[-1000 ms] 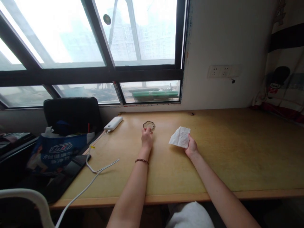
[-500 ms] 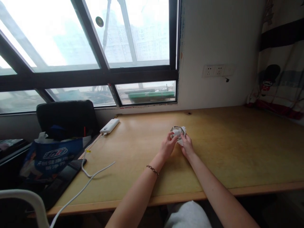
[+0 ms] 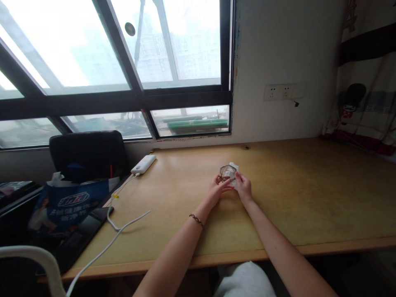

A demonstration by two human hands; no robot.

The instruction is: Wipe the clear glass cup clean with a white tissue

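Glass dish, one: twelve o'clock, over the surface; left hand grasping its seven-o'clock rim, right hand pinching white tissue against it. Hazard: dish slips, if tissue slides against glass.

White power bank; blue bag, white lettering; black chair.

The one view looks from the wearer's head, forward and down over the wooden desk, whose near edge crosses at six o'clock. It faces the window at ten o'clock and the wall socket at two, both well beyond the left hand and right hand; the grey-clothed knee, at five, is closer to the lens
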